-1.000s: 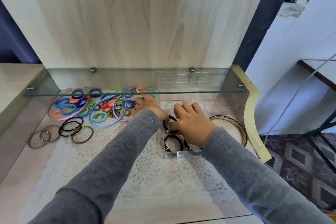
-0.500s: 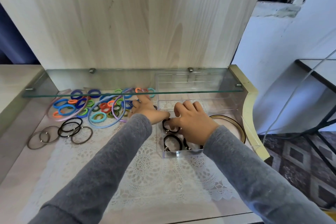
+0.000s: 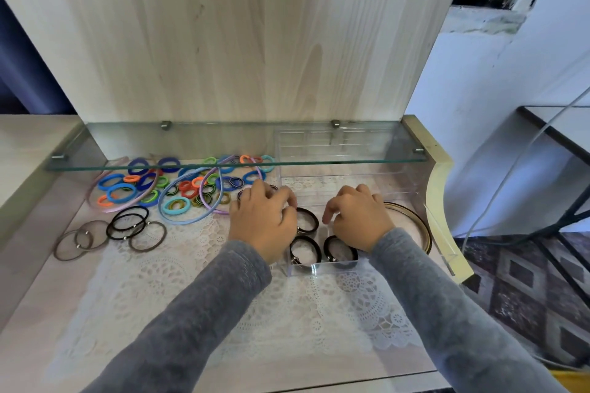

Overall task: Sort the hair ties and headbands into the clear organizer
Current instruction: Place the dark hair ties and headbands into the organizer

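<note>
Lace-covered table (image 3: 38,297), right side: black elastic hair tie (image 3: 316,219) now deposited in clear plastic organizer (image 3: 322,268), one more sorted. Right hand (image 3: 359,218) withdrawn, fingers (image 3: 330,212) loosely curled, empty. Hold of left hand (image 3: 265,220) cannot be told.

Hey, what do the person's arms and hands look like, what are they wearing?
The left sleeve and right sleeve are long, grey, soft fuzzy knit, ending at the wrists. The left hand and right hand are bare: no gloves, rings or watch visible.
</note>
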